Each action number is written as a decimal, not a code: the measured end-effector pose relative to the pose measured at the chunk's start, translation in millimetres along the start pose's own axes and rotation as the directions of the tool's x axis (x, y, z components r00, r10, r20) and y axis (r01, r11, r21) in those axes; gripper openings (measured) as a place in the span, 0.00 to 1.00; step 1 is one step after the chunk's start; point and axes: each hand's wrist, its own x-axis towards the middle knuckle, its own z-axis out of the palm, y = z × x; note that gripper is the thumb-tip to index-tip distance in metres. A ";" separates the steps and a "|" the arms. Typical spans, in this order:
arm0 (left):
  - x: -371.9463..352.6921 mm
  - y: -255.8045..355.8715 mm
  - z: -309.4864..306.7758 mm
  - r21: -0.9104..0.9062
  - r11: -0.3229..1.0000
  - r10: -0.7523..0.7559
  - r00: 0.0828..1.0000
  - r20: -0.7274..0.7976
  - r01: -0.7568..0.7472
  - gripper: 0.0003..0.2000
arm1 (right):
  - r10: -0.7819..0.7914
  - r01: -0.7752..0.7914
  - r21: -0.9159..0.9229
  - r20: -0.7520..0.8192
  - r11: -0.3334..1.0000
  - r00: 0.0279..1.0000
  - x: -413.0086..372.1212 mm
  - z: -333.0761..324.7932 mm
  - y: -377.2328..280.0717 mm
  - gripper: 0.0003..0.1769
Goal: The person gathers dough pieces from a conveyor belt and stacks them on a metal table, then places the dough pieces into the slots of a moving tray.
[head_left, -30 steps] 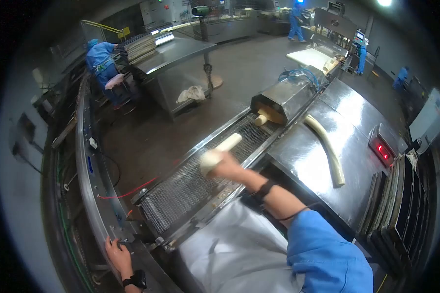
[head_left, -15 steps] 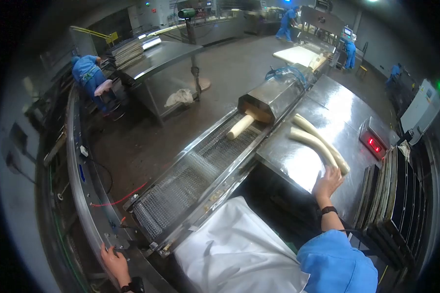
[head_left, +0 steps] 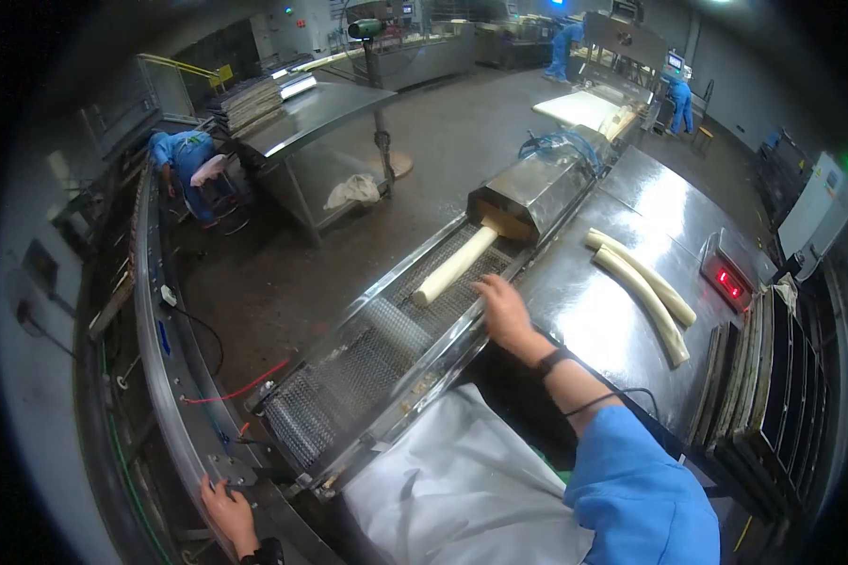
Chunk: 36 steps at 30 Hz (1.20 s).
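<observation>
A long pale dough roll (head_left: pixel 454 268) reaches out of the metal hood (head_left: pixel 546 188) onto the wire-mesh conveyor belt (head_left: pixel 349 377). My right hand (head_left: pixel 506 315) hovers at the belt's near rail, fingers spread and holding nothing, close to the roll but apart from it. Two more dough rolls, one nearer (head_left: pixel 645 306) and one farther (head_left: pixel 664 290), lie side by side on the steel table (head_left: pixel 575 301). My left hand (head_left: pixel 228 513) rests on the curved metal rail (head_left: pixel 165 405) at lower left, its fingers apart over the edge.
A scale with red digits (head_left: pixel 728 273) sits at the table's right side. Stacked trays (head_left: pixel 763 395) stand at my right. A person in blue (head_left: pixel 184 160) bends beside another steel table (head_left: pixel 320 113). Two others work at the far machine.
My right hand has let go of the nearer dough roll on the table and moved left to the conveyor. The roll on the belt has come farther out of the hood.
</observation>
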 end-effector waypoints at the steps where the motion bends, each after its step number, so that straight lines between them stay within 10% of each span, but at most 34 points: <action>1: -0.4 -1.0 1.5 -0.008 1.000 0.020 0.999 -0.028 -0.020 0.13 | -0.053 0.052 0.044 0.034 0.998 0.998 14.8 8.5 -19.0 0.27; 3: -1.6 -6.3 6.9 0.009 1.000 0.021 0.999 -0.035 -0.020 0.13 | -0.094 0.103 -0.013 0.319 0.995 0.943 30.1 46.3 -33.4 0.34; 14: -2.9 -10.5 7.7 0.030 0.998 0.057 0.997 -0.049 -0.056 0.12 | -0.166 0.324 -0.154 0.616 0.933 0.770 50.8 69.8 -107.2 0.23; 16: -2.4 -13.0 8.8 0.018 0.999 0.040 0.998 -0.051 -0.039 0.12 | -0.035 -0.033 0.118 0.531 0.992 0.847 43.5 51.2 -88.7 0.26; 19: -1.7 -14.6 11.2 0.003 0.999 0.032 0.999 -0.043 -0.032 0.12 | 0.389 -0.586 0.546 0.441 0.599 0.809 24.5 -22.4 -54.8 0.23; 23: -1.2 -11.7 9.0 0.026 0.998 0.050 0.998 -0.036 -0.049 0.12 | 0.784 -0.565 0.784 0.172 0.258 0.597 -42.6 -103.0 37.0 0.15; 27: -1.6 -13.3 12.1 0.011 0.999 0.043 0.998 -0.050 -0.043 0.13 | 0.922 -0.779 0.499 -0.279 0.379 0.269 -134.1 -153.0 137.3 0.13; 29: -1.6 -13.0 11.4 0.000 0.999 0.042 0.998 -0.043 -0.043 0.13 | 0.883 -0.860 0.315 -0.385 0.401 0.270 -147.9 -171.3 128.7 0.11; 31: -1.6 -10.4 9.9 0.001 0.999 0.052 0.997 -0.055 -0.052 0.14 | 0.600 -0.827 -0.518 -0.597 0.218 0.533 -143.5 -186.4 91.5 0.12; 36: -1.4 -5.8 4.9 0.006 0.998 0.057 0.998 -0.030 -0.057 0.14 | 0.333 -0.413 -0.633 -0.248 0.655 0.910 -159.1 -162.0 98.8 0.08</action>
